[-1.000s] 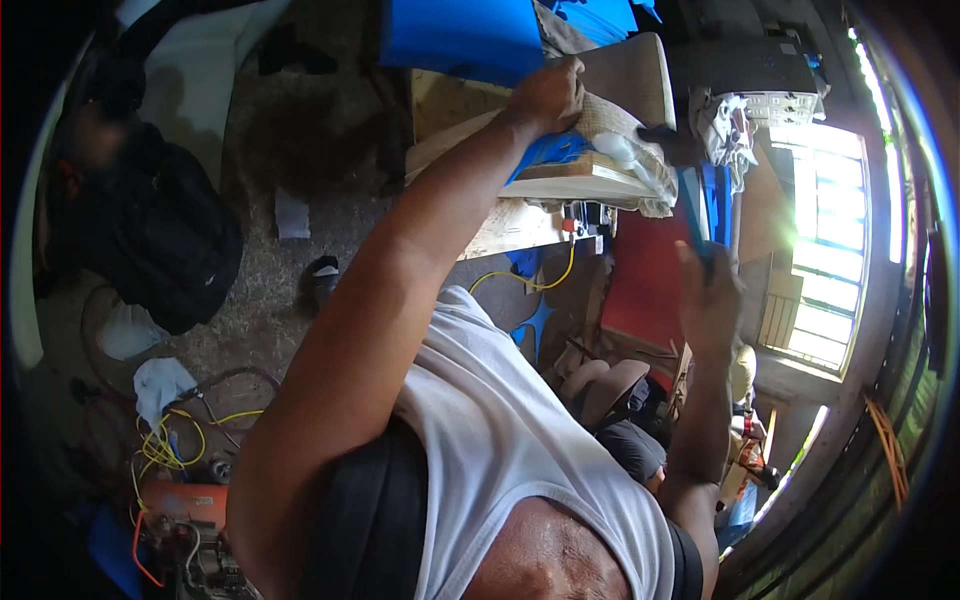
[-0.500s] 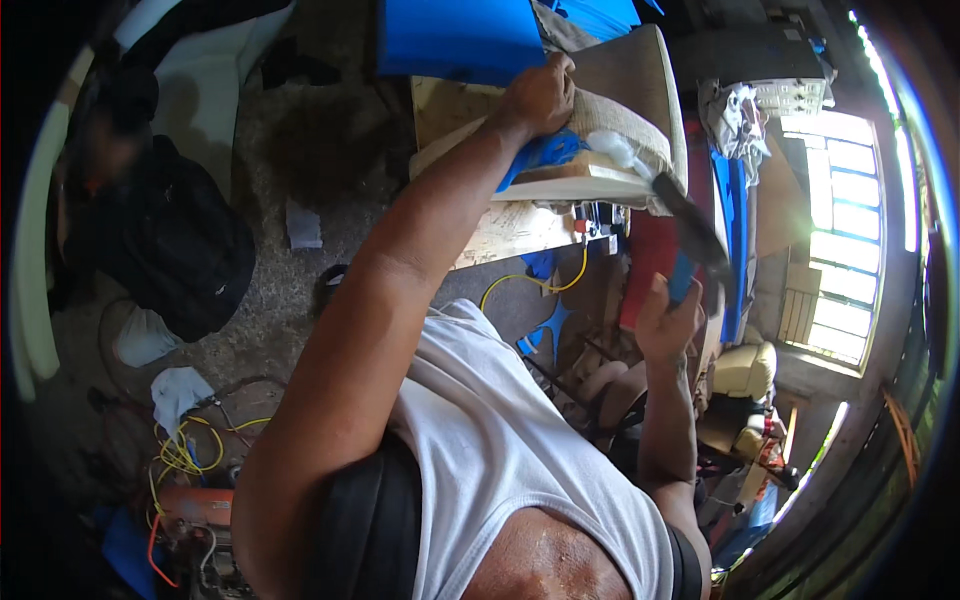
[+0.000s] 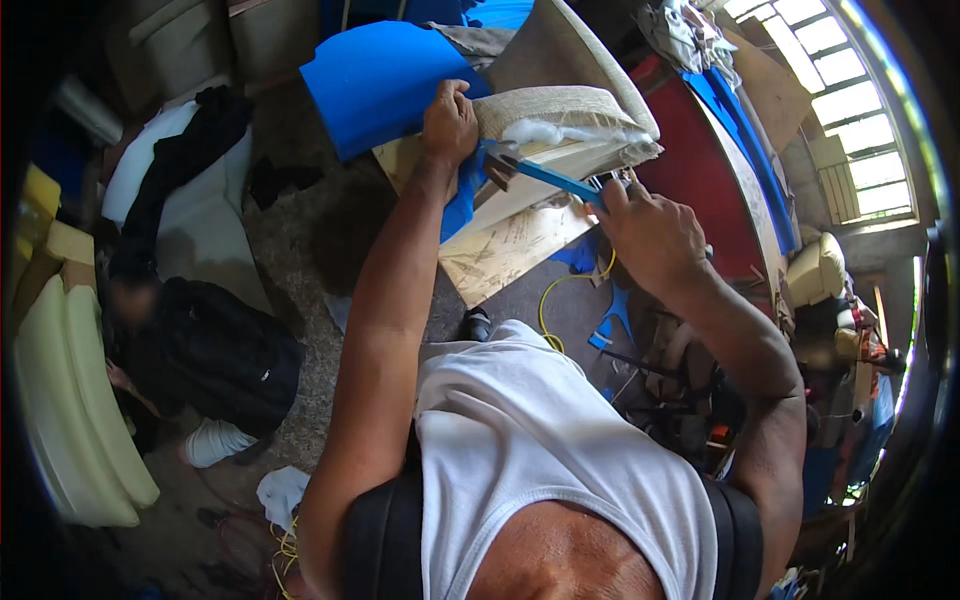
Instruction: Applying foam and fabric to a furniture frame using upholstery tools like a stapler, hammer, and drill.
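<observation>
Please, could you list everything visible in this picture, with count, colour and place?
Hammer: one, blue-handled, upper centre
Upholstered piece: one, beige, upper centre
Cloth: one, blue, at its left end
Sheet: one, blue, farther left
Padding: one strip, white, on upholstered piece
Wooden board: one, pale, beneath upholstered piece
Panel: one, red, right of centre
Window: one, bright, upper right
Cushions: at least two, pale yellow, far left
Co-worker: one, black top, left
Hose or cable: at least one, yellow, floor
Clutter: uncountable, mixed colours, right
Sleeveless top: one, white, lower centre
Left hand: one, at upholstered piece's edge
Right hand: one, around hammer
</observation>
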`<control>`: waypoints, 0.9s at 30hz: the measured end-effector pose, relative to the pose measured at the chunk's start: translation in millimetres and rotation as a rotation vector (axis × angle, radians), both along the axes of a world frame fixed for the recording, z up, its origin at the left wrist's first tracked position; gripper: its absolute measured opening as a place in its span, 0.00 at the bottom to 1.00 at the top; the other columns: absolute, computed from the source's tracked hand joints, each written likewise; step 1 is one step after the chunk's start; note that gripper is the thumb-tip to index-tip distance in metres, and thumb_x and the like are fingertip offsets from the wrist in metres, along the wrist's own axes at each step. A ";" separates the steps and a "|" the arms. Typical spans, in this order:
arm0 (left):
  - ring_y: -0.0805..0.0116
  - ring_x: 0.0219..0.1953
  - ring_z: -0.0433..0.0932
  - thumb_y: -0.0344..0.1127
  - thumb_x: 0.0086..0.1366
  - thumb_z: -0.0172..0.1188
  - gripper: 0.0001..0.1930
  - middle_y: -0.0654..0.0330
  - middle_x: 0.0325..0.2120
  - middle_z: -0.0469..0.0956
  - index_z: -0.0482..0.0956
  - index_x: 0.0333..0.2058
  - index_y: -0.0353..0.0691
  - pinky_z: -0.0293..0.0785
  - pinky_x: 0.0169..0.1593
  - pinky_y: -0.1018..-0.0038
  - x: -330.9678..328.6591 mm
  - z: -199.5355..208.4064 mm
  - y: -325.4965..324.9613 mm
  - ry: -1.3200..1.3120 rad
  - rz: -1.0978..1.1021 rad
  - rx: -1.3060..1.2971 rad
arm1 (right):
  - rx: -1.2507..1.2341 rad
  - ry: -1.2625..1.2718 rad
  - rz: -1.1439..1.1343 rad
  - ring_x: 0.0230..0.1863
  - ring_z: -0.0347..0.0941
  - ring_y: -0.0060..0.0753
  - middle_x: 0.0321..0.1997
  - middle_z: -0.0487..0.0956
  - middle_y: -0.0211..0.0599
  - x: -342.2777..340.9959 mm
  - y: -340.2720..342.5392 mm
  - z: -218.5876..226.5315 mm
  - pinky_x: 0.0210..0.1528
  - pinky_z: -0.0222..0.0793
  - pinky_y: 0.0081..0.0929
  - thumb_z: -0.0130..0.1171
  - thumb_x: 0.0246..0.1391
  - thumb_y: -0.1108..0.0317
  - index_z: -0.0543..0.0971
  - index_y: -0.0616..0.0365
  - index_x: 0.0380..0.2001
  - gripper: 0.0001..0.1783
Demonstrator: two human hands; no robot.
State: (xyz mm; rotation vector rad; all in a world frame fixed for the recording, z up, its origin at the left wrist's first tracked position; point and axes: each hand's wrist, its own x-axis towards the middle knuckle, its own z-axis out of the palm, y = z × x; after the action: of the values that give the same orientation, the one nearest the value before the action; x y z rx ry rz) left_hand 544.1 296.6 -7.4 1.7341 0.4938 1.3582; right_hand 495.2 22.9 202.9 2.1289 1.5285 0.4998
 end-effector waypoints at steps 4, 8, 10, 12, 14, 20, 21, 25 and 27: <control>0.39 0.43 0.80 0.30 0.70 0.47 0.11 0.40 0.41 0.80 0.77 0.43 0.34 0.76 0.46 0.55 -5.3 -1.0 9.4 0.007 -0.018 0.004 | 0.123 0.081 0.096 0.24 0.82 0.35 0.25 0.79 0.34 -1.9 5.2 3.3 0.21 0.78 0.34 0.59 0.60 0.57 0.71 0.53 0.34 0.13; 0.41 0.44 0.80 0.31 0.71 0.46 0.12 0.40 0.42 0.80 0.78 0.45 0.34 0.76 0.47 0.56 -0.4 -3.0 18.4 0.032 -0.048 0.017 | 0.144 0.265 -0.226 0.28 0.81 0.42 0.27 0.79 0.41 47.3 -11.1 -24.5 0.29 0.76 0.44 0.55 0.64 0.53 0.72 0.53 0.39 0.15; 0.45 0.43 0.81 0.33 0.74 0.46 0.13 0.42 0.41 0.81 0.78 0.46 0.34 0.76 0.48 0.58 -4.9 -2.1 18.5 0.039 -0.072 0.002 | 0.210 0.338 -0.236 0.29 0.81 0.44 0.28 0.79 0.40 64.5 -32.8 -33.5 0.31 0.75 0.44 0.56 0.64 0.53 0.72 0.53 0.40 0.14; 0.48 0.43 0.81 0.35 0.75 0.45 0.14 0.43 0.42 0.81 0.78 0.46 0.34 0.76 0.48 0.59 -13.3 0.9 18.8 0.047 -0.076 0.009 | 0.367 0.517 -0.122 0.31 0.79 0.47 0.29 0.79 0.38 71.8 -69.9 -67.2 0.33 0.73 0.43 0.57 0.64 0.53 0.74 0.52 0.40 0.15; 0.52 0.45 0.81 0.41 0.77 0.48 0.16 0.45 0.43 0.81 0.78 0.49 0.34 0.76 0.47 0.61 -25.1 15.3 13.6 0.144 -0.089 -0.046 | 0.375 0.635 -0.313 0.30 0.78 0.50 0.27 0.78 0.42 75.4 -108.2 -119.7 0.32 0.72 0.45 0.63 0.58 0.49 0.77 0.53 0.33 0.18; 0.56 0.49 0.79 0.43 0.73 0.57 0.18 0.49 0.46 0.81 0.79 0.51 0.36 0.76 0.50 0.64 -48.0 77.0 -14.6 0.305 -0.283 0.201 | -0.034 1.039 -1.102 0.44 0.80 0.58 0.37 0.82 0.56 103.7 -222.7 -279.6 0.45 0.74 0.49 0.61 0.55 0.44 0.85 0.59 0.37 0.26; 0.57 0.49 0.79 0.42 0.72 0.58 0.17 0.50 0.46 0.81 0.79 0.50 0.37 0.75 0.52 0.64 -52.8 88.7 -25.3 0.374 -0.291 0.303 | -0.012 1.078 -1.141 0.46 0.80 0.57 0.39 0.83 0.56 109.7 -237.3 -295.4 0.47 0.74 0.48 0.61 0.56 0.45 0.84 0.59 0.39 0.26; 0.60 0.48 0.78 0.38 0.68 0.62 0.13 0.51 0.43 0.81 0.81 0.48 0.38 0.74 0.51 0.65 -44.7 118.4 -67.4 0.682 -0.049 0.557 | 0.011 1.183 -1.108 0.50 0.79 0.56 0.45 0.83 0.56 151.0 -292.3 -371.0 0.52 0.73 0.48 0.59 0.56 0.49 0.83 0.61 0.43 0.25; 0.61 0.43 0.77 0.33 0.65 0.63 0.10 0.53 0.38 0.78 0.82 0.44 0.38 0.74 0.48 0.66 -49.8 123.3 -70.7 0.857 -0.098 0.303 | 0.016 1.177 -1.117 0.49 0.79 0.57 0.43 0.83 0.57 171.5 -294.3 -385.6 0.51 0.74 0.48 0.59 0.56 0.52 0.83 0.62 0.42 0.23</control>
State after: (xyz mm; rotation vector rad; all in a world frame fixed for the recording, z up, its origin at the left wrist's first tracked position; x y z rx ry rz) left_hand 494.3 225.9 115.9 2.5363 0.6678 0.5773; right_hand 666.7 -271.4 -182.7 2.9444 0.3829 -1.2818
